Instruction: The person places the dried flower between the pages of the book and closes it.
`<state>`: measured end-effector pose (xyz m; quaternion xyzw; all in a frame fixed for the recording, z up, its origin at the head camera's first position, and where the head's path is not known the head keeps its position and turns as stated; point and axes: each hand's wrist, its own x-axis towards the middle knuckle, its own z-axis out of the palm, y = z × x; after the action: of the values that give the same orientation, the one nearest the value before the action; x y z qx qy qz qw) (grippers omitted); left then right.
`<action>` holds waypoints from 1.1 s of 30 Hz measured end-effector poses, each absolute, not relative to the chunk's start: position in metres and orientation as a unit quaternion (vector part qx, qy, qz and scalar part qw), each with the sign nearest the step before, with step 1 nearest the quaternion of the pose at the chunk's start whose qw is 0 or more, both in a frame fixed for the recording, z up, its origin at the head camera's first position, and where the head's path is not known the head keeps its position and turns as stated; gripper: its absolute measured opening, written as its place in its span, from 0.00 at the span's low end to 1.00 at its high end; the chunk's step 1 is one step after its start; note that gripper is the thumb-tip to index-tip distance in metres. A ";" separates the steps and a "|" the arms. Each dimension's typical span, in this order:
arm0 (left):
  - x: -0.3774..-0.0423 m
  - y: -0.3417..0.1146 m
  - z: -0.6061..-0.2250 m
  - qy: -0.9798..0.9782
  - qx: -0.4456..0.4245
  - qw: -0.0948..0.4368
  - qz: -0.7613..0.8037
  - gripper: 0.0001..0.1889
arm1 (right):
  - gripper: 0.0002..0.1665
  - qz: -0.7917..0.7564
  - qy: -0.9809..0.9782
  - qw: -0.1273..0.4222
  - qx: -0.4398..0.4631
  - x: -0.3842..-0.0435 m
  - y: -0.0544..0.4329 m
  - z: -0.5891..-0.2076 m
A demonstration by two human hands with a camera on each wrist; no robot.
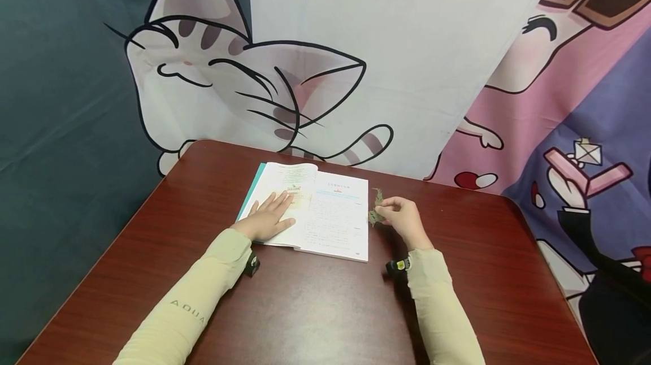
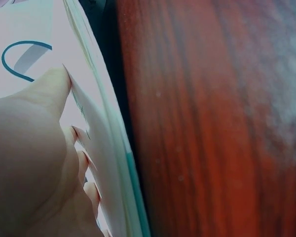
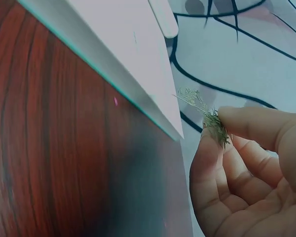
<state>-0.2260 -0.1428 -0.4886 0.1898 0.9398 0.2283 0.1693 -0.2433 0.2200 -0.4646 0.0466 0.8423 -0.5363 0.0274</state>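
Observation:
An open book (image 1: 335, 218) with printed pages and a teal cover edge lies on the dark red-brown table. Spread across its left page is my left hand (image 1: 265, 221), fingers straight and pressing the paper flat. In the left wrist view the left hand (image 2: 34, 148) lies along the page, beside the book's edge. Just right of the book, my right hand (image 1: 404, 219) pinches a green feathery leaf sprig (image 1: 376, 215) between thumb and fingertips. The right wrist view shows the sprig (image 3: 214, 126) thin and finely divided, held above the table near the page corner.
The wooden table (image 1: 315, 308) extends around the book on all sides. Behind it hangs a cloth backdrop (image 1: 407, 43) with cartoon cats and figures. Each wrist wears a small black camera, such as the right wrist camera (image 1: 398, 265).

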 end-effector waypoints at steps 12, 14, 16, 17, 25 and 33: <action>-0.225 -0.141 -0.482 0.943 0.185 0.172 0.218 0.38 | 0.09 -0.565 0.823 0.039 0.049 -0.257 0.186 -0.476; -0.225 -0.141 -0.483 0.942 0.185 0.173 0.219 0.39 | 0.09 -0.566 0.822 0.041 0.046 -0.259 0.182 -0.477; -0.225 -0.141 -0.483 0.942 0.186 0.174 0.219 0.39 | 0.09 -0.568 0.821 0.041 0.040 -0.262 0.178 -0.478; -0.225 -0.141 -0.483 0.942 0.186 0.173 0.220 0.39 | 0.09 -0.565 0.823 0.040 0.037 -0.262 0.175 -0.478; -0.225 -0.142 -0.480 0.941 0.189 0.174 0.221 0.39 | 0.09 -0.556 0.829 0.049 0.021 -0.267 0.154 -0.474; -0.224 -0.142 -0.479 0.942 0.187 0.173 0.219 0.38 | 0.08 -0.548 0.835 0.045 0.025 -0.271 0.140 -0.478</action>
<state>-0.2244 -0.1419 -0.4793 0.1873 0.9418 0.2191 0.1728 -0.2714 0.1397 -0.4777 0.0248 0.8352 -0.5475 0.0448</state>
